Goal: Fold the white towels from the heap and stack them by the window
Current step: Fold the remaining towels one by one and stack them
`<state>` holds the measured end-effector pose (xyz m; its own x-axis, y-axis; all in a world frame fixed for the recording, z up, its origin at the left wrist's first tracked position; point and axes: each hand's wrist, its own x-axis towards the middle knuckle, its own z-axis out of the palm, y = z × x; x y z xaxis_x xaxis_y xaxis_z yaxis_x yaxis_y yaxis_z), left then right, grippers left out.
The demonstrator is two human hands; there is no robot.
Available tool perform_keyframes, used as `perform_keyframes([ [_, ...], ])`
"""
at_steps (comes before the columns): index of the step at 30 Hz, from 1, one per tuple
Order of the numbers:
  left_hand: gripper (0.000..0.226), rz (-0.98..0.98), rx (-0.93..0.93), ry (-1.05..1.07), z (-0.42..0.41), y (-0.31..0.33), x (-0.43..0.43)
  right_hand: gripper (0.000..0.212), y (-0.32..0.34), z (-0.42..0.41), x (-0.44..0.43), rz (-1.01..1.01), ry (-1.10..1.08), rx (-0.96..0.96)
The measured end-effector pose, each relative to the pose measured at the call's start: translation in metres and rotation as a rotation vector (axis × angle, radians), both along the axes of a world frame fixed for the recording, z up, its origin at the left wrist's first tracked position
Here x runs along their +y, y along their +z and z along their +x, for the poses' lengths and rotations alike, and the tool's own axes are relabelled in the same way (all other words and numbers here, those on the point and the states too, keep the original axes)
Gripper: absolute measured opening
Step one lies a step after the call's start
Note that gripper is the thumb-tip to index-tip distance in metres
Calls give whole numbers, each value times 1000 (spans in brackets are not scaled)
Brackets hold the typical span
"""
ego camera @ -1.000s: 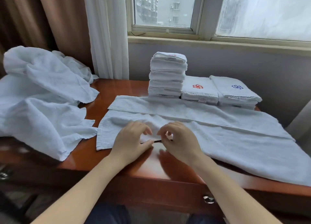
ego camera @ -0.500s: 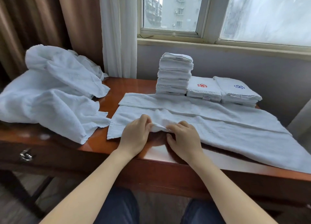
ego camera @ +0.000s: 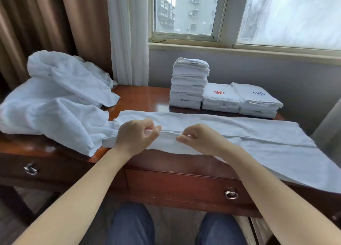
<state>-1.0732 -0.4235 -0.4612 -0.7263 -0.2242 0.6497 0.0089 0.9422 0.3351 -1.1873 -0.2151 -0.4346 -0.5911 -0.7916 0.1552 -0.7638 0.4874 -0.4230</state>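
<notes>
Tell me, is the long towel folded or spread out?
Partly folded: the towel lies long across the desk with one lengthwise fold, and left hand and right hand pinch its near edge.

Glossy red-brown wooden desk (ego camera: 140, 97), ring-pull drawers, towels on top.
L: crumpled heap of white towels (ego camera: 55, 104). Front: long white terry towel (ego camera: 239, 134) spread L-R, R end over front edge. Back, side by side: tall folded white towel stack (ego camera: 189, 84), red-logo folded stack (ego camera: 219, 99), blue-logo folded stack (ego camera: 258, 102).
</notes>
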Motion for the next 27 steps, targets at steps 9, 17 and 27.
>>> perform_keyframes([
  [9, 48, -164, -30, 68, -51, 23, -26, 56, 25, -58, -26, 19, -76, 413],
  [17, 49, -406, -119, 26, -124, 25, -72, 54, 6, -133, -67, 46, -17, 508],
  [27, 46, -276, -273, 79, -167, -30, -104, 45, -50, -172, -90, 23, -101, 406],
])
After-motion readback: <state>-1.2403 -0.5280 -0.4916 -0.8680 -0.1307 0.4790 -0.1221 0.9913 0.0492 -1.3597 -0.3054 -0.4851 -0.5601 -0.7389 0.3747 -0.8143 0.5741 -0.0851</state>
